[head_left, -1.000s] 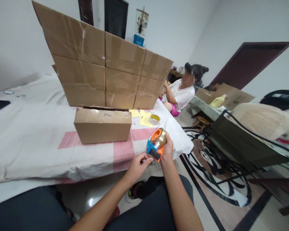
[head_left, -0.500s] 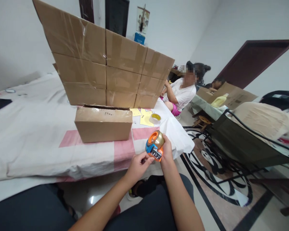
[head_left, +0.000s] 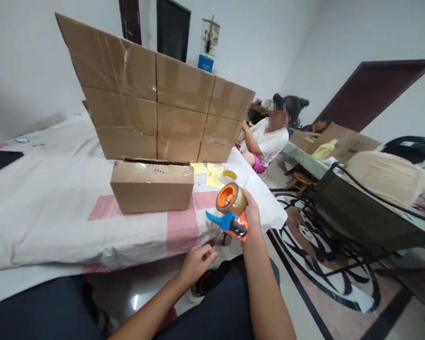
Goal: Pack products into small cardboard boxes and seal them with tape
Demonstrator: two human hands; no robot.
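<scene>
An orange and blue tape dispenser (head_left: pixel 238 226) with a roll of brownish packing tape (head_left: pixel 237 198) is gripped in my right hand (head_left: pixel 253 212), above the table's front edge. Its blue part sticks out to the left. My left hand (head_left: pixel 198 264) is lower and to the left, fingers pinched together. A faint clear strip, apparently the tape's end, shows at its fingertips. On the table stands a small cardboard box (head_left: pixel 152 189), with a dark gap along its top back edge. Behind it rises a stack of taped cardboard boxes (head_left: pixel 182 118).
A loose tape roll (head_left: pixel 229 175) lies on the table by yellow paper pieces (head_left: pixel 214 179). The cloth-covered table (head_left: pixel 56 222) spans the left. A person (head_left: pixel 269 137) in a white shirt sits beyond its right end. A dark green chair (head_left: pixel 354 212) stands to the right.
My left hand has drawn down and left, away from the dispenser. The dispenser has turned in my right hand, and its blue part now juts out to the left.
</scene>
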